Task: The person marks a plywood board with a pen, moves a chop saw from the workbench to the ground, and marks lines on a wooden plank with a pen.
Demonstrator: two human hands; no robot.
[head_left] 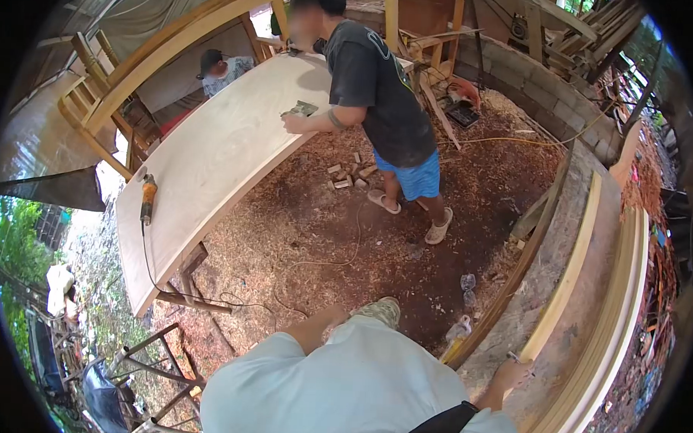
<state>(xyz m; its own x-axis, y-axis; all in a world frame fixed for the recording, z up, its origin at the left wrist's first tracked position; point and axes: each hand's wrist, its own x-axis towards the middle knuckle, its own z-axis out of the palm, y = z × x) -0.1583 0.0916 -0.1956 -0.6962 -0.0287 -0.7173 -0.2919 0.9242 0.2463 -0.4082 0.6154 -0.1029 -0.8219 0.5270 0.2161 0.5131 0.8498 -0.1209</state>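
Observation:
At the lower right, my right hand [512,373] is closed around a small item, too small to make out, at the near end of a long pale wood strip [565,293]. The strip lies lengthwise on a grey work surface [547,258]. My left forearm reaches out from the white shirt [341,377], beside a patterned cloth or shoe [381,311]; my left hand [334,317] is small there and its fingers cannot be made out.
A person in a dark shirt [378,88] leans over a large wooden panel [235,129], one hand at a flat tool. An orange power tool [148,198] with a cord lies on it. Another person [222,73] is behind. Stacked strips [610,317] are at right; wood blocks [352,175] on the ground.

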